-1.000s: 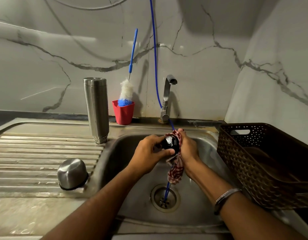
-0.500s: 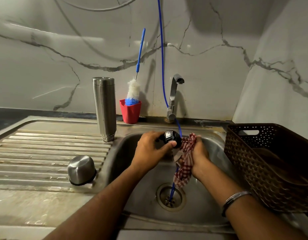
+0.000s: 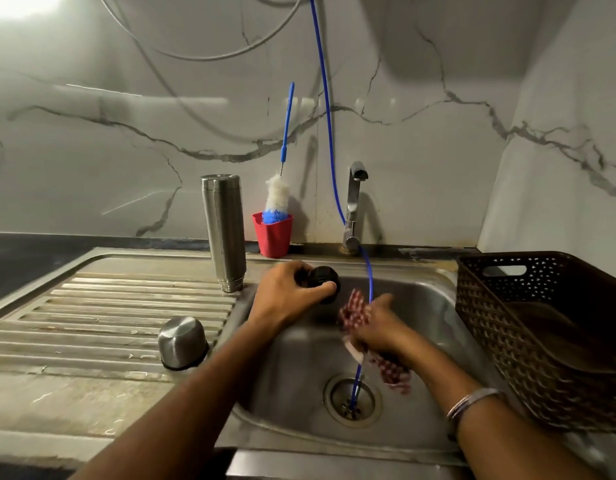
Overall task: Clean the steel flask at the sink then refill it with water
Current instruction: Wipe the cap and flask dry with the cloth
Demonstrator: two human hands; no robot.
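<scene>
The steel flask (image 3: 224, 233) stands upside down on the drainboard beside the sink (image 3: 420, 306). Its steel cup lid (image 3: 182, 342) lies mouth-down on the ribbed drainboard, nearer to me. Over the sink's left rim, my left hand (image 3: 285, 294) grips the black inner stopper (image 3: 323, 281). My right hand (image 3: 375, 327) holds a red-and-white checked cloth (image 3: 355, 311) over the basin, apart from the stopper; the hand and cloth are blurred.
A steel tap (image 3: 354, 202) rises behind the basin. A thin blue hose (image 3: 329, 133) hangs down into the drain (image 3: 351, 400). A red cup (image 3: 273, 237) holds a bottle brush (image 3: 276, 195). A brown plastic basket (image 3: 541, 334) stands on the right.
The cloth has come off the stopper. My right hand has dropped lower and to the right with it, while my left hand carried the stopper left toward the sink rim.
</scene>
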